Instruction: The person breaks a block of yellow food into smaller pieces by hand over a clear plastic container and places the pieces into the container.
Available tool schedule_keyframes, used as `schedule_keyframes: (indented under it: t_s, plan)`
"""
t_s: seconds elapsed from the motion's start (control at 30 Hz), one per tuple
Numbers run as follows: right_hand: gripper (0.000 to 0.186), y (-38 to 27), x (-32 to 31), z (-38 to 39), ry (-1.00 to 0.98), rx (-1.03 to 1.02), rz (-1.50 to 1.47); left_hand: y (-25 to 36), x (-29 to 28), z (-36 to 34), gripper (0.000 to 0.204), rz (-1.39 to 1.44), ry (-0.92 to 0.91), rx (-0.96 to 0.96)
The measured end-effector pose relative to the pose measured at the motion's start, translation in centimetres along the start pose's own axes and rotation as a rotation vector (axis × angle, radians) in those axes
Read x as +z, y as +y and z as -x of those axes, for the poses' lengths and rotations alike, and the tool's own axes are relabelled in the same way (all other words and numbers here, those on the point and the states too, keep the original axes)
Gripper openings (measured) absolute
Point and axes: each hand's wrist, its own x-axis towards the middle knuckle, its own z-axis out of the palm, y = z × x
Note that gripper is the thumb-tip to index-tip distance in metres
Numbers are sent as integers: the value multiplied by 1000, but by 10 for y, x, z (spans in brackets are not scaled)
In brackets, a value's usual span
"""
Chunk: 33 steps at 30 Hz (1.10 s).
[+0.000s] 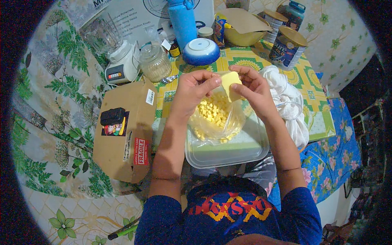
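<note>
A yellow, flat, block-like slab (231,86) is held up over a clear plastic bag (234,118). My right hand (255,87) grips the slab, its thumb pressed on the front face and its fingers behind. Close to the slab's left edge, my left hand (196,90) has thumb and forefinger pinched together; whatever sits between those fingertips is hidden. Small yellow cubes (214,112) fill much of the bag below. The bag rests in a shallow clear plastic tray (226,159) near my body.
A cardboard box (118,151) with a black object (113,116) on it stands left. Behind are a blender base (122,65), glass jar (155,63), blue bowl (201,53), blue bottle (182,24) and tin (288,49). White cloth (288,106) lies right of the tray.
</note>
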Motion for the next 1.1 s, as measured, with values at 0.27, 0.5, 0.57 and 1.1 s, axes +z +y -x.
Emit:
schedule_keyframes:
  t_s: [0.27,0.5,0.57,1.1]
  plan:
    - [42,0,-1,-1,-32,44,-81,-1,-4,1,15,90,-49,11]
    - [43,1,-3,-1,-27,58,-161,-1,-4,1,17,123,-66,11]
    - [43,0,-2,-1,-21,63,-167,-2,-5,0,18,137,-63,3]
    - [50,-2,-3,-4,140,22,-316,-1,-2,0,19,83,-72,-39]
